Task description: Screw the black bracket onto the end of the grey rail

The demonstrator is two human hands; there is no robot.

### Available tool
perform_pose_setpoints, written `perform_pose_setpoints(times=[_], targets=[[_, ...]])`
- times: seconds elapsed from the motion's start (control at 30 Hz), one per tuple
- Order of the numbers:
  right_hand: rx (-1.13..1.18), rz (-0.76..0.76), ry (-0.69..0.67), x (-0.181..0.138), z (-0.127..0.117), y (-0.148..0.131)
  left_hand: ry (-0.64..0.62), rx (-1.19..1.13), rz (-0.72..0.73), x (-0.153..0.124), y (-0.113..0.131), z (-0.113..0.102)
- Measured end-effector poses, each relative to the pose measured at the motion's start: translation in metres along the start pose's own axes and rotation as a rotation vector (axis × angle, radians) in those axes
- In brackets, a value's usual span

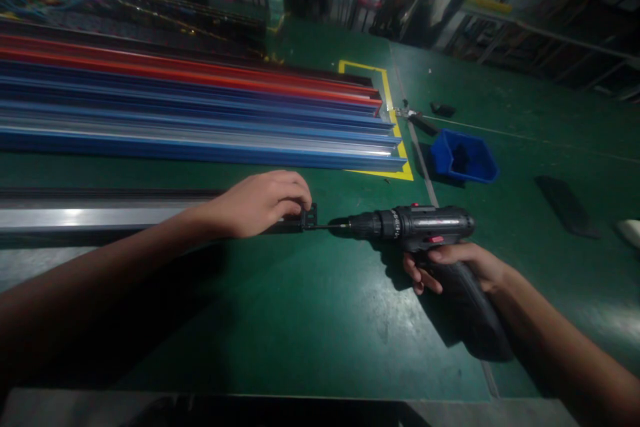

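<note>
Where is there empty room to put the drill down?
The green floor is bare on your side of the rail, left hand and drill. A bare strip runs between the rail and the stacked coloured bars. It is crowded around the blue bin.

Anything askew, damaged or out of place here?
Nothing stands out. The left hand grips the rail at its end, and the right hand holds the drill level, bit at the black end bracket. The only stray item is a black strip lying right of the blue bin.
</note>
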State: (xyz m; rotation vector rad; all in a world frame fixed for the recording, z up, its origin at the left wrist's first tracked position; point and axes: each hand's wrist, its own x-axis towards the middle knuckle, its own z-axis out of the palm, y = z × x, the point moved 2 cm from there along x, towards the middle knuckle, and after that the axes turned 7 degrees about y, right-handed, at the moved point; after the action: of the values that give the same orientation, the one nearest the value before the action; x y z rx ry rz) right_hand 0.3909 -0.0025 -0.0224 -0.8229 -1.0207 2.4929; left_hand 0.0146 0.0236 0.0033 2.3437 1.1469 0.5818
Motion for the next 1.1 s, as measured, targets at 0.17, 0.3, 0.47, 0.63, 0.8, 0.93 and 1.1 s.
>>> perform_pose_setpoints(times=[0.17, 0.3, 0.47, 0.63, 0.8, 0.93, 1.1], targets=[[0.009, -0.002, -0.016, 0.0006, 0.0000, 0.0006, -0.001, 0.000, -0.004, -0.0004, -0.0006, 0.0002], [0.004, -0.019, -0.027, 0.0019, 0.0001, 0.0006, 0.002, -0.002, -0.008, -0.0007, -0.0008, 0.0008], [-0.023, 0.003, -0.016, 0.0021, 0.0001, -0.0002, 0.006, 0.001, -0.002, -0.0013, -0.0010, 0.0007], [-0.015, 0.009, 0.003, 0.0010, 0.0002, -0.0004, 0.004, 0.007, 0.001, -0.0008, -0.0016, 0.0008], [0.010, -0.004, -0.023, 0.0019, 0.0011, -0.0006, 0.005, 0.014, 0.010, -0.0003, -0.0018, 0.0011], [0.013, -0.005, -0.016, 0.0022, 0.0004, -0.0010, 0.009, 0.017, 0.006, -0.0006, -0.0030, 0.0018], [0.011, 0.008, 0.008, 0.0020, -0.0010, -0.0004, 0.006, 0.018, 0.005, -0.0010, -0.0036, 0.0020]])
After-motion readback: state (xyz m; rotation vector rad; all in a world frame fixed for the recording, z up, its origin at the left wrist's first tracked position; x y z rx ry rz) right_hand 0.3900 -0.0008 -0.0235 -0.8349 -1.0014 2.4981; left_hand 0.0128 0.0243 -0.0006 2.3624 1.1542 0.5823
